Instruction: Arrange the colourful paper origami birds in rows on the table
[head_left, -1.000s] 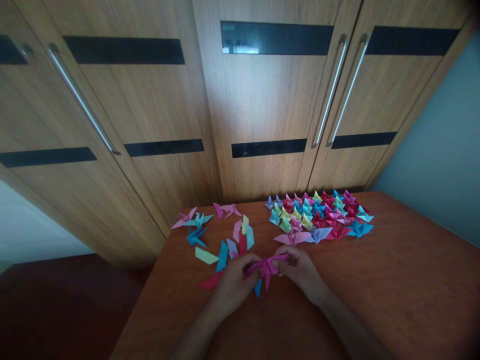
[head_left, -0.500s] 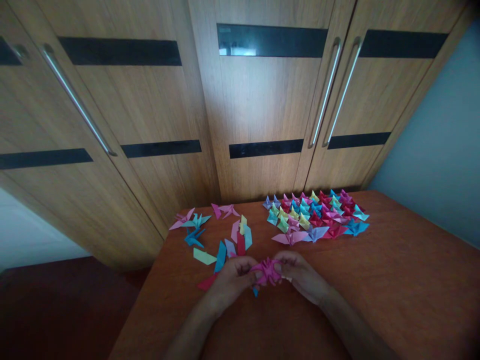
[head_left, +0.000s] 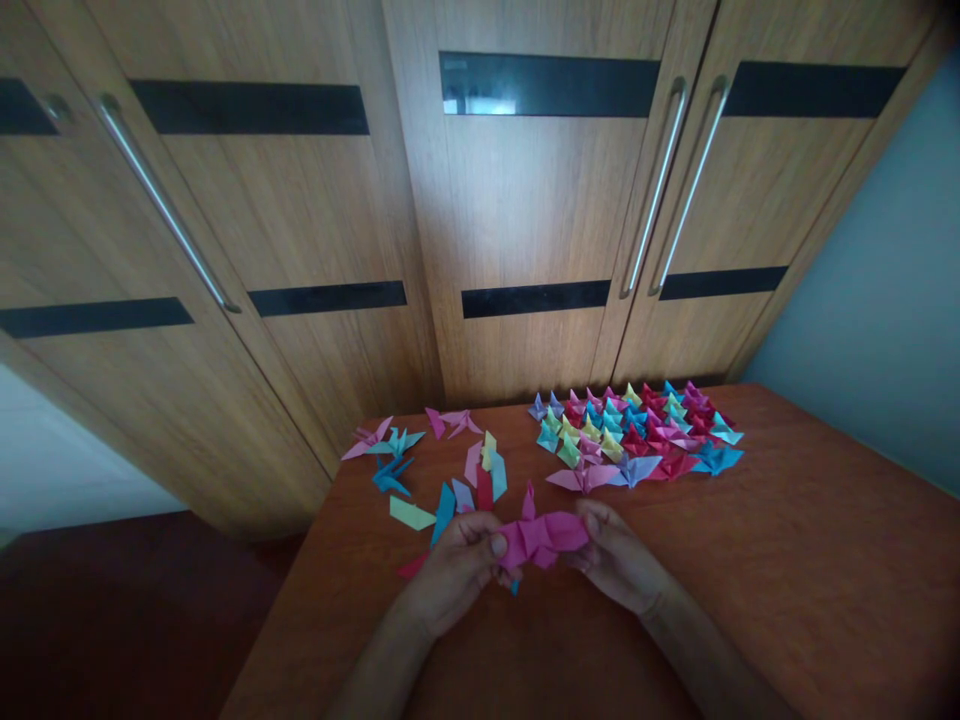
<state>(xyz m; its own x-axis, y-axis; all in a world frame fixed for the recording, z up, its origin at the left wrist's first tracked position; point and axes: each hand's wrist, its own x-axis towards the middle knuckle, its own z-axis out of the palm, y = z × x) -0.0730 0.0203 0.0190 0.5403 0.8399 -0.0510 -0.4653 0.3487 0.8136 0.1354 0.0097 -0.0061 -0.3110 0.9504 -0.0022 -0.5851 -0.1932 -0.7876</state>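
Observation:
A magenta origami crane (head_left: 541, 538) is held low over the table in front of me, its wings spread and one point sticking up. My left hand (head_left: 459, 572) pinches its left wing between thumb and fingers. At the tip of the other wing, my right hand (head_left: 621, 562) is closed, its fingertips partly hidden behind the paper. Just beyond my left hand lie flat folded papers, among them a blue one (head_left: 444, 510), a red one (head_left: 484, 488) and a pale green one (head_left: 411, 513). A small blue tip shows below the left fingers.
Rows of colourful folded cranes (head_left: 634, 430) stand at the back right of the brown table (head_left: 795, 590). At the back left lie a few looser cranes, one of them blue (head_left: 391, 474). A wooden wardrobe (head_left: 517, 210) rises behind the table.
The magenta crane was bunched between my fingers; now its wings are spread wide and a point stands up. My right hand has shifted slightly to the right.

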